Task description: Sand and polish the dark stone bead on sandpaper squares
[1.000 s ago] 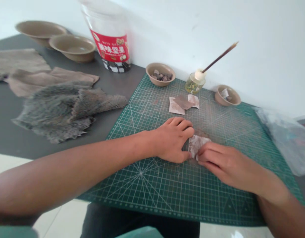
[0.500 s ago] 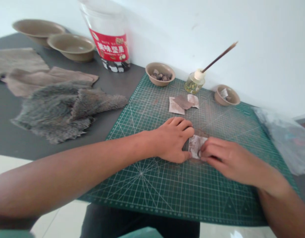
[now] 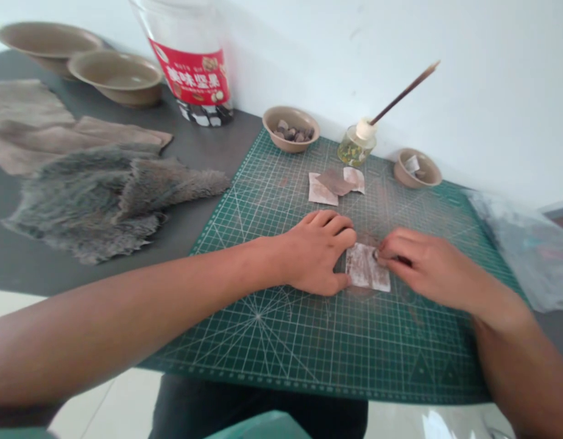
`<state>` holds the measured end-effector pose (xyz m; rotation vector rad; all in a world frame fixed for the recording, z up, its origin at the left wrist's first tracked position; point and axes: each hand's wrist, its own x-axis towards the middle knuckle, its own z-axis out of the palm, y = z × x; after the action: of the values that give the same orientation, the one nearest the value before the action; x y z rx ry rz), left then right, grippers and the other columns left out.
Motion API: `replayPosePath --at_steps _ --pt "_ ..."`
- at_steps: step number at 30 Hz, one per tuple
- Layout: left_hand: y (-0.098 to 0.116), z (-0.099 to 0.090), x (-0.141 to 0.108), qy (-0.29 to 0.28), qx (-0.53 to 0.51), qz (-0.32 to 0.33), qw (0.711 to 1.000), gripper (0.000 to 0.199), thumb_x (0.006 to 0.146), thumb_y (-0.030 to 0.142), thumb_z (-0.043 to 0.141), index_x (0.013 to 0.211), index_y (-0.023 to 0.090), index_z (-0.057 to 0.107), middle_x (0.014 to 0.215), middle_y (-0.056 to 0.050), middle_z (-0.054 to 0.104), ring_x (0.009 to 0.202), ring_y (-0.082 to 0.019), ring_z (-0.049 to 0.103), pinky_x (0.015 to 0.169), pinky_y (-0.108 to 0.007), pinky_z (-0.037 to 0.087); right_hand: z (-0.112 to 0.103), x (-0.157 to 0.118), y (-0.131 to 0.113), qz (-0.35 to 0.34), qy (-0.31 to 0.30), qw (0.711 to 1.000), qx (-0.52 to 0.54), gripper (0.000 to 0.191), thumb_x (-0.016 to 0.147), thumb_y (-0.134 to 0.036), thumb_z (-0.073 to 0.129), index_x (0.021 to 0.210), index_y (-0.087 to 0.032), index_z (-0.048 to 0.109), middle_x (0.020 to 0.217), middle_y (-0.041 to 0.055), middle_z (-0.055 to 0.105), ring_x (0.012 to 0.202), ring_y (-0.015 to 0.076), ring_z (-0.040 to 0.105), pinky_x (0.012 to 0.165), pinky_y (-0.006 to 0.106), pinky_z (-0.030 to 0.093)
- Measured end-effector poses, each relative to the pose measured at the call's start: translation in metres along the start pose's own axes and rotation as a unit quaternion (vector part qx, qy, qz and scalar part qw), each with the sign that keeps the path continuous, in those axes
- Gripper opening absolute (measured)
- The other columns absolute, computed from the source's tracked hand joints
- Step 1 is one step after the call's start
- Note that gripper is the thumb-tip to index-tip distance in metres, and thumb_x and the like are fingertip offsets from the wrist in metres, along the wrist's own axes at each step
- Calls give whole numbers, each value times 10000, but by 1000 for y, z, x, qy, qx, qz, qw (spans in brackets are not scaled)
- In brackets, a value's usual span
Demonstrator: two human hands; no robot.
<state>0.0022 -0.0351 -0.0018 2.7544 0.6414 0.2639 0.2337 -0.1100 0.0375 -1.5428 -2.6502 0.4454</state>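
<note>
A small pale square of sandpaper [image 3: 367,268], smeared with brown, lies on the green cutting mat [image 3: 290,360]. My left hand [image 3: 315,256] rests flat at its left side, fingers spread, with thumb and forefinger at the paper's left edge. At the upper right of the same sheet, my right hand [image 3: 418,262] is closed in a pinch. A small dark piece [image 3: 375,255] shows at its fingertips, mostly hidden by them. Farther back on the mat lie loose sandpaper pieces [image 3: 322,190], white and brown, overlapping.
Along the wall stand a bowl of stone-like pieces [image 3: 288,146], a glass bottle with a brush [image 3: 356,146] and a smaller bowl [image 3: 412,180]. Grey fur [image 3: 89,201], folded cloths, two larger bowls [image 3: 121,82] and a red-labelled jar [image 3: 194,73] are left; a plastic bag [image 3: 523,256] is right.
My right hand has moved up and slightly right across the sandpaper, uncovering more of its right side. My left hand stays at the left edge; the whole view has shifted a little.
</note>
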Motion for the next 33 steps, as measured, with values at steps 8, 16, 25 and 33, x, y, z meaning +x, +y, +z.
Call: replayPosePath --at_steps 8,16,25,33 --pt "0 0 0 3 -5 4 1000 492 849 521 621 1178 165 537 1478 -134 452 1388 -361 366 1164 -514 300 -3 -5 6 17 -2 1000 -6 122 989 -229 540 915 -212 636 912 38 644 814 187 622 737 333 474" --pt "-1 -2 1 51 -60 19 997 453 826 473 671 1147 172 560 1357 -132 538 1293 -355 454 1112 -541 353 11 -7 -4 21 169 883 437 63 916 -239 705 954 -268 665 1068 3 661 796 125 656 702 259 535" --pt "15 -10 11 252 -175 95 947 355 925 441 627 1118 153 553 1089 -80 664 1041 -223 604 953 -400 471 29 2 -17 48 183 676 712 233 888 -285 756 1117 -273 715 987 4 673 817 98 640 714 196 540" --pt "17 -7 15 301 -199 85 929 289 904 317 694 1131 163 601 1089 -75 670 1040 -184 639 919 -328 526 30 8 -16 26 184 607 773 190 876 -294 765 1055 -275 703 973 -12 706 845 115 687 819 264 581"
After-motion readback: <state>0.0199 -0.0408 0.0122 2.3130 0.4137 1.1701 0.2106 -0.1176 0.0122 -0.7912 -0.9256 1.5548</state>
